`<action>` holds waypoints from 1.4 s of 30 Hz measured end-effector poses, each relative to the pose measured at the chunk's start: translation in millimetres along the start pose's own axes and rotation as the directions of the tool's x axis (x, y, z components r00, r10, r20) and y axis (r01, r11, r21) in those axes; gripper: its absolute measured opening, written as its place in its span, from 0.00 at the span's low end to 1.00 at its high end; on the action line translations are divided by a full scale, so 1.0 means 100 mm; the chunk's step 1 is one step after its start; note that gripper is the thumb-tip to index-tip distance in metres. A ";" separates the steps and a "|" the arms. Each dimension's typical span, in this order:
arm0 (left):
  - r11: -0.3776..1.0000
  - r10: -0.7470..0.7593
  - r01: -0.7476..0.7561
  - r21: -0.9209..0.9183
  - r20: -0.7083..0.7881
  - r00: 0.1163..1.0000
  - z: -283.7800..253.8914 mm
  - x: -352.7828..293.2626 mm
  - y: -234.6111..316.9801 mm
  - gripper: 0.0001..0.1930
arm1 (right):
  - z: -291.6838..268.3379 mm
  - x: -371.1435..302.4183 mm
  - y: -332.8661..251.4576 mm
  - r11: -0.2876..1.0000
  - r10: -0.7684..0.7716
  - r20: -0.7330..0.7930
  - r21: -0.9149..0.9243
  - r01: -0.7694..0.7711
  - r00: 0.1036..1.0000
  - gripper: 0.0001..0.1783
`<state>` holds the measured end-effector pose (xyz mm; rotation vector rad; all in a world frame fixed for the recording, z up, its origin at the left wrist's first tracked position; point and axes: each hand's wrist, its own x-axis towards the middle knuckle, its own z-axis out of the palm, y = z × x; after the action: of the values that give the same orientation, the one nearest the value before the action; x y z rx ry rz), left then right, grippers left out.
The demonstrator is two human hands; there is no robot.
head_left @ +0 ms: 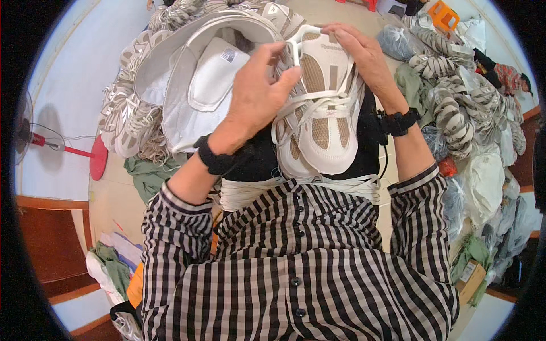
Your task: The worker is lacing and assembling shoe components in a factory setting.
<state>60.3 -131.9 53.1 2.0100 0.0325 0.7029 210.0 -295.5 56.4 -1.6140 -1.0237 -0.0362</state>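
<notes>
A beige and white sneaker upper (331,68) with tan mesh and white laces (318,102) lies toe toward me on my lap. A second matching upper (289,149) is partly hidden under its left side. My right hand (364,54) grips the far right edge of the top upper, fingers over its tongue end. My left hand (259,85) is at the far left edge, thumb and forefinger closing around a white strip (296,54) beside the collar. Whether that strip is lace or lining I cannot tell. Both wrists wear black bands.
Left of the uppers stands a big white fabric bin (176,122) with a pale insole-shaped piece (213,74) inside. Bundled uppers (133,119) are heaped beyond it. More bundles (455,113) and plastic bags (480,182) line the right. A fan with a red base (98,158) stands far left.
</notes>
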 end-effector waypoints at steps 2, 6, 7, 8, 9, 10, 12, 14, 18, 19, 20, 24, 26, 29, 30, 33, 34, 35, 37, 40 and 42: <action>1.000 -0.002 0.002 -0.026 -0.032 0.999 -0.14 -0.08 0.05 0.16 | 0.07 0.02 -0.06 0.992 -0.076 -0.029 -0.101 0.073 0.997 0.17; 0.886 0.357 -0.325 0.329 -0.037 0.933 -0.23 -0.43 0.19 0.14 | 0.00 -0.13 -0.31 0.700 -0.575 -0.038 -0.539 0.468 0.817 0.13; 0.868 0.367 -0.358 0.345 0.042 0.929 -0.20 -0.50 0.20 0.14 | -0.01 -0.19 -0.38 0.702 -0.571 0.011 -0.512 0.495 0.821 0.13; 0.849 0.381 -0.398 0.348 0.118 0.917 -0.17 -0.54 0.20 0.15 | -0.02 -0.25 -0.45 0.719 -0.551 0.048 -0.479 0.503 0.833 0.14; 0.830 0.386 -0.404 0.383 0.128 0.914 -0.13 -0.55 0.19 0.14 | -0.01 -0.30 -0.52 0.736 -0.490 0.142 -0.462 0.496 0.860 0.14; 0.824 0.403 -0.416 0.385 0.119 0.907 -0.11 -0.54 0.18 0.14 | 0.01 -0.35 -0.57 0.716 -0.516 0.151 -0.464 0.521 0.843 0.14; 0.785 0.370 -0.393 0.479 0.146 0.918 -0.08 -0.49 0.14 0.11 | 0.03 -0.38 -0.64 0.553 -0.438 0.357 -0.616 0.560 0.825 0.12; 0.797 0.356 -0.384 0.466 0.151 0.922 -0.06 -0.45 0.11 0.10 | 0.05 -0.38 -0.66 0.539 -0.438 0.353 -0.633 0.555 0.827 0.09; 0.835 0.332 -0.357 0.418 0.133 0.934 -0.04 -0.43 0.13 0.08 | 0.06 -0.35 -0.64 0.515 -0.429 0.388 -0.637 0.574 0.816 0.07; 0.859 0.337 -0.343 0.380 0.085 0.938 -0.05 -0.43 0.16 0.06 | 0.06 -0.35 -0.63 0.505 -0.456 0.373 -0.640 0.580 0.808 0.07; 0.858 0.337 -0.345 0.381 0.089 0.937 -0.06 -0.41 0.18 0.06 | 0.07 -0.35 -0.63 0.507 -0.456 0.369 -0.640 0.577 0.810 0.07; 0.984 -0.070 0.048 0.172 0.130 0.989 -0.22 -0.33 0.30 0.04 | 0.11 -0.36 -0.65 0.684 -0.375 0.363 -0.513 0.519 0.853 0.07; 0.951 -0.180 0.238 -0.199 0.273 0.945 -0.25 -0.26 0.35 0.02 | 0.10 -0.36 -0.66 0.741 -0.371 0.356 -0.443 0.504 0.858 0.06; 0.958 -0.145 0.204 -0.200 0.274 0.951 -0.30 -0.22 0.41 0.03 | -0.02 -0.36 -0.68 0.958 -0.140 0.271 -0.204 0.199 0.952 0.07; 0.956 -0.182 0.236 -0.171 0.283 0.942 -0.31 -0.21 0.42 0.03 | -0.10 -0.38 -0.70 0.988 -0.084 0.182 -0.112 0.105 0.980 0.08; 1.000 -0.014 0.018 -0.017 0.222 0.975 -0.32 -0.24 0.46 0.07 | -0.46 -0.46 -0.78 0.998 0.068 0.047 0.003 -0.068 0.997 0.09; 0.999 0.009 -0.020 0.040 0.258 0.966 -0.31 -0.24 0.46 0.09 | -0.59 -0.50 -0.82 0.986 0.168 -0.028 -0.010 -0.168 0.985 0.09; 0.994 0.029 -0.060 0.096 0.296 0.955 -0.31 -0.25 0.46 0.10 | -0.71 -0.55 -0.86 0.988 0.153 0.001 0.022 -0.153 0.988 0.09; 0.998 0.006 -0.025 0.058 0.312 0.950 -0.27 -0.24 0.48 0.10 | -0.95 -0.68 -0.93 0.988 0.143 -0.187 0.080 -0.130 0.972 0.12; 0.997 -0.064 0.071 -0.004 0.385 0.921 -0.25 -0.21 0.52 0.10 | -1.36 -0.89 -1.03 0.989 0.141 -0.340 0.088 -0.118 0.930 0.16; 0.990 -0.116 0.138 -0.018 0.439 0.891 -0.24 -0.19 0.51 0.10 | -1.66 -0.97 -0.98 0.986 0.150 -0.497 0.143 -0.089 0.855 0.17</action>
<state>19.2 -145.5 94.7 2.0550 -0.1173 0.1549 169.7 -491.3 138.0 -1.4486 -0.5044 -0.2988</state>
